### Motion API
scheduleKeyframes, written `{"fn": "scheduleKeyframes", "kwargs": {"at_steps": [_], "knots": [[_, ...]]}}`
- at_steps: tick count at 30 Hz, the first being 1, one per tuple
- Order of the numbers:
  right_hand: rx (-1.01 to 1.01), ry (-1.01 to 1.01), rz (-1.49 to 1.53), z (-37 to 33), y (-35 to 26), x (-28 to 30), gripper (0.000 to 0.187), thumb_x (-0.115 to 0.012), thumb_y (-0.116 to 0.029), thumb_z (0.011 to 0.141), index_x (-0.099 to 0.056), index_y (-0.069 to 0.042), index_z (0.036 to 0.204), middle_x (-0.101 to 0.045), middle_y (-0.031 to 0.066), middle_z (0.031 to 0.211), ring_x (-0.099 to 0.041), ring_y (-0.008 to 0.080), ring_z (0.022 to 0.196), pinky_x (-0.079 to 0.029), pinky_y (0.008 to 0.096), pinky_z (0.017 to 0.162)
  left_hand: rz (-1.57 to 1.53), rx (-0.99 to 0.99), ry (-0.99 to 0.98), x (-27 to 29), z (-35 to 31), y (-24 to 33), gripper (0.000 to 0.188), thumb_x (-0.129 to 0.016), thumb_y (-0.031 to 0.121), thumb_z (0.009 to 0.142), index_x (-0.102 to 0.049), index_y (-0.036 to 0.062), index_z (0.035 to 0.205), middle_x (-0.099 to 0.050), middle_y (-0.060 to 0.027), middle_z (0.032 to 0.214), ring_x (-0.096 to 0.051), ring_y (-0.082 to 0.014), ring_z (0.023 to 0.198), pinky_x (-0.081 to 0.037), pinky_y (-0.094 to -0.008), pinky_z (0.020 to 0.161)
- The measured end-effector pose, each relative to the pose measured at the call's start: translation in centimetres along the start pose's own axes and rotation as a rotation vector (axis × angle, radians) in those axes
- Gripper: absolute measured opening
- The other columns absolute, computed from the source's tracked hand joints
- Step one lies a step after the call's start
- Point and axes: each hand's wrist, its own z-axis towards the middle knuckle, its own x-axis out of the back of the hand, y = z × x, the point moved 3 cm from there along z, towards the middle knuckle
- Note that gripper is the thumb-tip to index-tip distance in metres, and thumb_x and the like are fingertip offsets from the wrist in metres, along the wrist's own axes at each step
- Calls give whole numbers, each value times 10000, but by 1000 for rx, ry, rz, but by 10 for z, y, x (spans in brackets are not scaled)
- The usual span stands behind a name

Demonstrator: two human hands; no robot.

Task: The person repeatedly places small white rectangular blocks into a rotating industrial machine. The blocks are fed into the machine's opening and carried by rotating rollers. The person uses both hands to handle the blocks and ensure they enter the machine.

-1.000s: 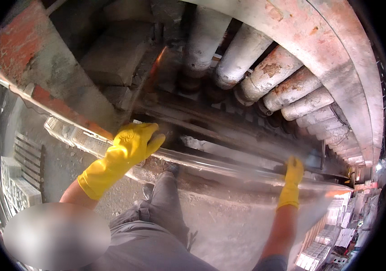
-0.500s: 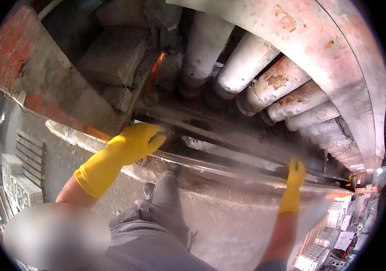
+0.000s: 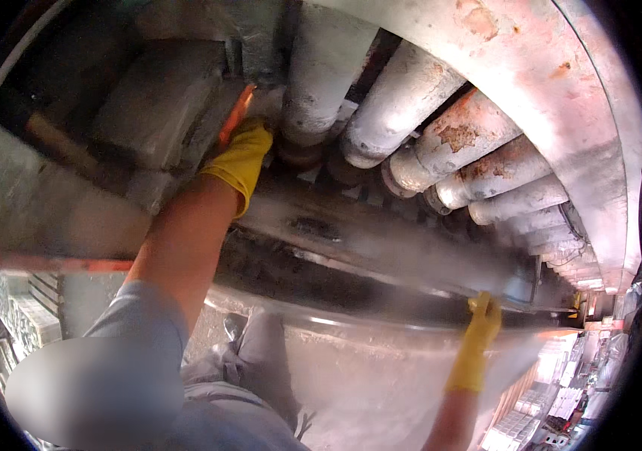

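Note:
My left hand [image 3: 244, 154], in a yellow rubber glove, reaches deep into the machine beside a bright orange strip [image 3: 237, 114]. Its fingers are partly lost in shadow, so what they touch is unclear. Farther right, my right hand [image 3: 483, 322], gloved alike, has its fingers bent over the edge of a long metal rail [image 3: 366, 325]. Behind that rail runs a dusty dark trough [image 3: 283, 267]. Just beyond my left hand hangs the nearest of several thick grey cylinders [image 3: 326, 75].
A rust-marked metal beam [image 3: 486, 45] curves over the row of cylinders. Left of my arm are a blocky dusty housing [image 3: 159, 98] and a wide panel [image 3: 65, 214]. Stacked pale blocks [image 3: 28, 308] stand at far left, more stacks [image 3: 531, 406] at lower right. Dust hazes the air.
My left hand has moved from the near rail up and inward to the orange strip. My right hand has shifted slightly down toward me. The view has tilted a little.

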Motion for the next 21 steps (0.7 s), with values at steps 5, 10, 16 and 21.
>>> {"fn": "scheduleKeyframes", "kwargs": {"at_steps": [5,10,16,21], "knots": [[-101,15,-12,-31,-4,16,297,-687,-279,1023,-701,8,1097,-727,62,884,-660,112,794,-536,251,751,152,-56,-41,-29,44,-21,487,-519,397,1016,-587,103,1398,-620,-179,1396,-586,-370,1288,-447,-494,1084],[-122,-8,-42,-55,-5,26,273,-691,-241,1020,-701,13,1120,-719,63,937,-662,118,818,-533,256,782,214,-71,-13,-52,65,-37,507,-526,397,1010,-566,101,1419,-612,-186,1400,-576,-372,1296,-437,-503,1090],[-95,-58,-187,-70,-10,36,282,-671,-253,1032,-702,10,1128,-715,76,998,-662,121,835,-531,258,779,281,-75,38,-69,74,-46,533,-534,396,1003,-540,98,1445,-602,-194,1405,-564,-374,1305,-426,-515,1096],[-108,-22,-92,-78,0,45,310,-674,-282,1031,-700,11,1129,-710,74,1000,-658,122,841,-527,267,794,439,-32,142,-74,59,-81,557,-542,396,998,-519,95,1466,-594,-200,1410,-553,-376,1313,-417,-524,1102]]}}
